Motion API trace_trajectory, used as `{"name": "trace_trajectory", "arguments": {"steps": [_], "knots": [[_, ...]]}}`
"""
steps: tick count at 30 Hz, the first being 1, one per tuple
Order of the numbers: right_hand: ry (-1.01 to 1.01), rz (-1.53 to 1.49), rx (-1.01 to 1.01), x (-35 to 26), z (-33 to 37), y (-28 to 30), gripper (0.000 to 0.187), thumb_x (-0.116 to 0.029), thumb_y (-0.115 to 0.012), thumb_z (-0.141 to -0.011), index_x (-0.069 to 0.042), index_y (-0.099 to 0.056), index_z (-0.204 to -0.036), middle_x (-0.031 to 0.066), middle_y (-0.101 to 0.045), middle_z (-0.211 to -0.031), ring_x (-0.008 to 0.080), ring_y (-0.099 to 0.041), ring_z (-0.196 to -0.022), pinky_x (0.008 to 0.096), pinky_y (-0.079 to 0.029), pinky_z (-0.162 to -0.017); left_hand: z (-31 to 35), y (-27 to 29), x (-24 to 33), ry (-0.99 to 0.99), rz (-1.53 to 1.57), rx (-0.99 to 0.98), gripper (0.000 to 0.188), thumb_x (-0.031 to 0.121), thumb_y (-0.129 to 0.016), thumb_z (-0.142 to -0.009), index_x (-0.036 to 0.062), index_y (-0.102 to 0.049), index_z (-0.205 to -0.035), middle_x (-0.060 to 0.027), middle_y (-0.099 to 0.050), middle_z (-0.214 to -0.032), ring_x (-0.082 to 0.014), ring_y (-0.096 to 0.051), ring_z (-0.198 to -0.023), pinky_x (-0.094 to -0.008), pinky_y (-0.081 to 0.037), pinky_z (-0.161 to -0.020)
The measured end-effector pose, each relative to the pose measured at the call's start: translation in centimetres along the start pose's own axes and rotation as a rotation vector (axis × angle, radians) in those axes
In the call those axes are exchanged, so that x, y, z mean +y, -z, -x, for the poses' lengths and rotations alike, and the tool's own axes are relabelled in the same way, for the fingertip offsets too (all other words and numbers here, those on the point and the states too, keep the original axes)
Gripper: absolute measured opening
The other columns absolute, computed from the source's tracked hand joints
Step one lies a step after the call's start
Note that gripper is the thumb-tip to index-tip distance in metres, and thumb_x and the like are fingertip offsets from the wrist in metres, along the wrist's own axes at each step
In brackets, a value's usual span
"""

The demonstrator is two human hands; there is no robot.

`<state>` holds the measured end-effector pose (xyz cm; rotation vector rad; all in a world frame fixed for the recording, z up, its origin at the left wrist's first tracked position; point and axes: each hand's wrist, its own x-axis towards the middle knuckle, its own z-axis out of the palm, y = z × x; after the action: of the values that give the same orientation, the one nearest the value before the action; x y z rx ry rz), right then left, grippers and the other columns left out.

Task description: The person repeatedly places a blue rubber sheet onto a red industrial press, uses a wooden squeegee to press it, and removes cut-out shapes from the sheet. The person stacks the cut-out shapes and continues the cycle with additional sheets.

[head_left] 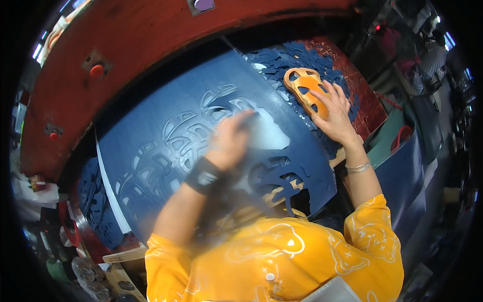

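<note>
A large dark blue sheet (146, 121) lies in front of me, with many curved shapes cut in it and torn, open parts at its near edge. Over its middle is my left hand (234, 137), wearing a black wristband and smeared by motion. Something dark shows at its fingertips, too blurred to name. To the right, my right hand (334, 113) grips the side of an orange cutting die (308, 86), thumb on the near end and fingers across it. This die is long, rounded and pierced by several holes. It rests on a heap of blue cut scraps (274, 59).
A red machine beam (151, 38) with red buttons (97, 70) spans the far side. More blue scraps (95, 201) lie at the left. A pale patch (269, 132) shows beside my left hand. Rolled blue sheeting (397, 176) stands at the right.
</note>
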<state>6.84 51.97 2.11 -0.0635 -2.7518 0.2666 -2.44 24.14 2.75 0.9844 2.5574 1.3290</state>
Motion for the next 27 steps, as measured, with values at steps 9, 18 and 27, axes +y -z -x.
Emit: {"name": "trace_trajectory", "arguments": {"steps": [9,18,27], "knots": [[-0.034,-0.853,-0.183,-13.6,-4.3,-3.5,0.025,-0.019,-0.065,-0.086,-0.004,-0.051,-0.101,0.0121,-0.065,-0.081,0.0270,-0.066,-0.074,0.0354,-0.051,-0.067,-1.0,3.3,-3.9,0.193,1.131,0.014,0.033,0.012,-0.057,-0.094,-0.0009,-0.056,-0.124,-0.0039,-0.066,-0.100,-0.0106,-0.062,-0.078,-0.0207,-0.050,-0.066],[-0.043,-0.771,-0.131,-8.1,-2.2,-5.0,0.012,-0.007,-0.053,-0.087,-0.004,-0.052,-0.098,0.0166,-0.063,-0.078,0.0345,-0.065,-0.073,0.0382,-0.051,-0.066,-2.9,16.0,-5.9,0.202,1.210,0.849,0.035,0.018,-0.043,-0.099,0.0024,-0.049,-0.130,-0.0113,-0.063,-0.107,-0.0206,-0.063,-0.082,-0.0303,-0.055,-0.069],[-0.055,-0.764,-0.107,-7.4,-0.7,-5.6,0.008,-0.007,-0.053,-0.086,-0.004,-0.054,-0.093,0.0148,-0.063,-0.077,0.0310,-0.065,-0.071,0.0355,-0.050,-0.065,3.2,10.6,-2.3,-0.184,-0.044,-0.127,0.063,0.016,-0.076,-0.070,0.0143,-0.055,-0.130,-0.0118,-0.063,-0.109,-0.0232,-0.066,-0.087,-0.0321,-0.056,-0.069]]}}
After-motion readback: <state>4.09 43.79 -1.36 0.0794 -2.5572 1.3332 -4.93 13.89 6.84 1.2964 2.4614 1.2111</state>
